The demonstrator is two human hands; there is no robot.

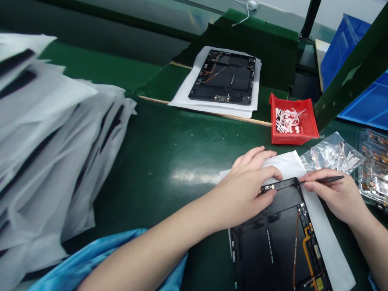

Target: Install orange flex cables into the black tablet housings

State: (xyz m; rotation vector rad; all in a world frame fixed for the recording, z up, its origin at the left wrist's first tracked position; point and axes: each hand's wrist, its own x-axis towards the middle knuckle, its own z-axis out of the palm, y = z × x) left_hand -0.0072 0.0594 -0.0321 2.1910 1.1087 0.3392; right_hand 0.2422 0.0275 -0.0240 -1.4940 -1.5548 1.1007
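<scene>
**Pretty crowded corner on this one**

The black tablet back housing [273,238] lies on a white sheet [321,226] toward the near right corner of the green bench [169,141]. Its long axis runs from the far side toward the near edge, and its lower end drops out of view. At its far left corner sits a small circuit board [266,188], lying lengthwise along the short edge.

The left hand [242,190] is the closer one, curled over that corner with the thumb right against the board. Can't tell if it's really gripping or just pressing down. The right hand [333,198] comes in from the right, closed around slim black tweezers [321,180], which point left along the far edge toward the board.

Farther up the bench there's a red plastic bin [294,129] of white strips, plus a second tablet housing [222,76] on its own white sheet. A plastic bag of small parts [333,153] sits just past the right hand.
</scene>
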